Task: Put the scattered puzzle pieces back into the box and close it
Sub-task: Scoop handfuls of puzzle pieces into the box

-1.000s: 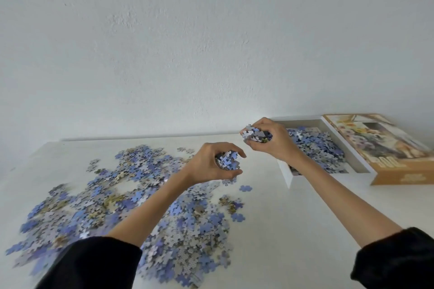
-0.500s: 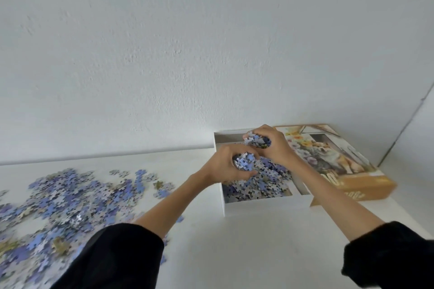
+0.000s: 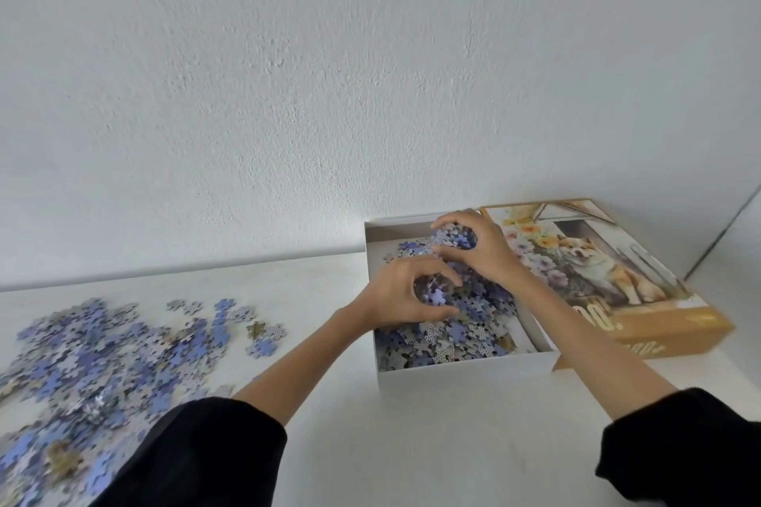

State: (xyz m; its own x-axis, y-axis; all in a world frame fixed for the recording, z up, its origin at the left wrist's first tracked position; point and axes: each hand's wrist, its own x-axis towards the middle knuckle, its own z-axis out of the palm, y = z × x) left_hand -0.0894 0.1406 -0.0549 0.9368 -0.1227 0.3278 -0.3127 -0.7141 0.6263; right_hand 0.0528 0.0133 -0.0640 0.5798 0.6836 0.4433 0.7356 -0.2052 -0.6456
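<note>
A handful of small blue-and-grey cardboard puzzle pieces [image 3: 431, 294] is clamped in the curled fingers [image 3: 436, 265] of the left hand [image 3: 401, 296], and another in those of the right hand [image 3: 482, 251]. Both are held low over the open white cardboard box [image 3: 465, 373], probably so that nothing spills on release. Many scattered pieces [image 3: 103, 358] lie on the pale surface [image 3: 412, 445]. The yellow dog-printed lid [image 3: 617, 284] is laid just beside the box, handy for closing.

Looks like a room at home, probably. Plain white textured wall [image 3: 370, 74], white table [image 3: 412, 445] against it, and a dog-picture jigsaw lid [image 3: 597, 280] lying there.
</note>
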